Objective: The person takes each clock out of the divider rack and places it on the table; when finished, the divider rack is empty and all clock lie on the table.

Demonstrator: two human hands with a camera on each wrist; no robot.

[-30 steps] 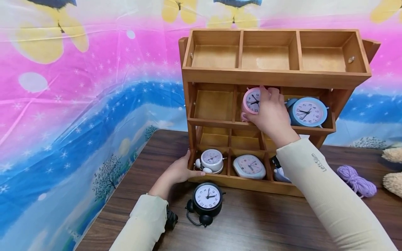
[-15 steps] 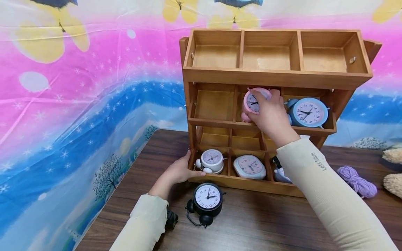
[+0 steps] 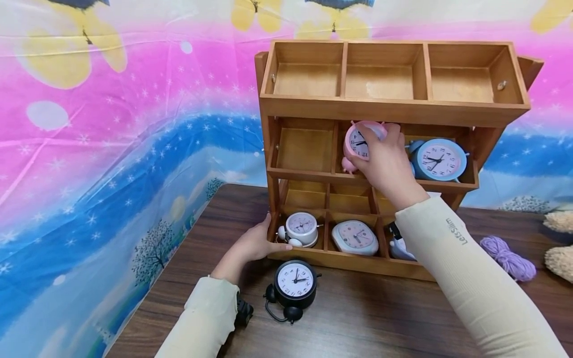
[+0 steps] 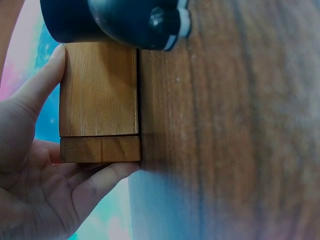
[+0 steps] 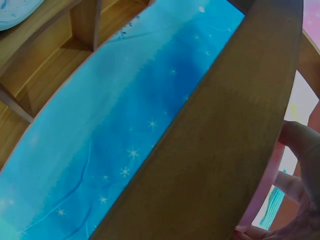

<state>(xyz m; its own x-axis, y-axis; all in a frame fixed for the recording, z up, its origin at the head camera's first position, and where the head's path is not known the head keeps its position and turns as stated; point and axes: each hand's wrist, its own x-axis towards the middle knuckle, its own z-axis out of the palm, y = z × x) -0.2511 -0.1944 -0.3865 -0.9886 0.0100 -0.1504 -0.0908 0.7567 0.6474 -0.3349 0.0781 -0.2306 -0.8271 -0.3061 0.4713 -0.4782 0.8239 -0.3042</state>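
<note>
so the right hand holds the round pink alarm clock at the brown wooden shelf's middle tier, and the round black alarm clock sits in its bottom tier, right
Not quite: the round black alarm clock is on the dark wood-grain table, in front of the brown wooden shelf, as the head view shows. The rest is right.

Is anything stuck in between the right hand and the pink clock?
No, nothing that shows. The right hand grips the pink clock directly; the blue clock is off to the right, not between them.
</note>
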